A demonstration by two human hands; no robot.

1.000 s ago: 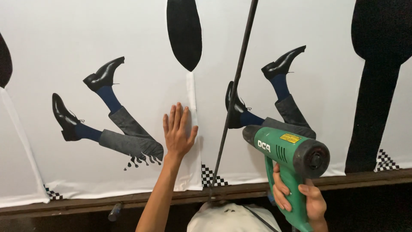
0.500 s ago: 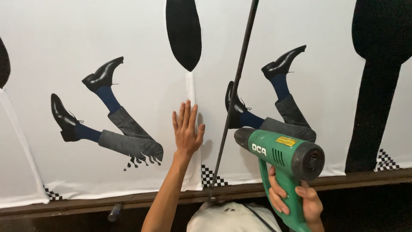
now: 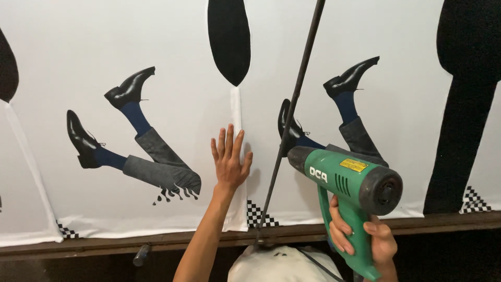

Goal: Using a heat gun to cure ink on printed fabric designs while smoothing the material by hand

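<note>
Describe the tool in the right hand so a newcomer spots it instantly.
Start at the white printed sheet with shoe-and-leg pictures. At lower right, the right hand grips a heat gun. It is the only green thing, with a black nozzle aimed at the sheet.

- Place: a print or sign workshop, by the look of it.
- Large white printed sheets hung side by side, each bearing the same picture of legs in black shoes and big black shapes.
- Green heat gun, a trade tool, pointed at the sheets.
- Dark wooden ledge along the sheets' lower edge.
- Thin black rod slanting across the front.
</note>
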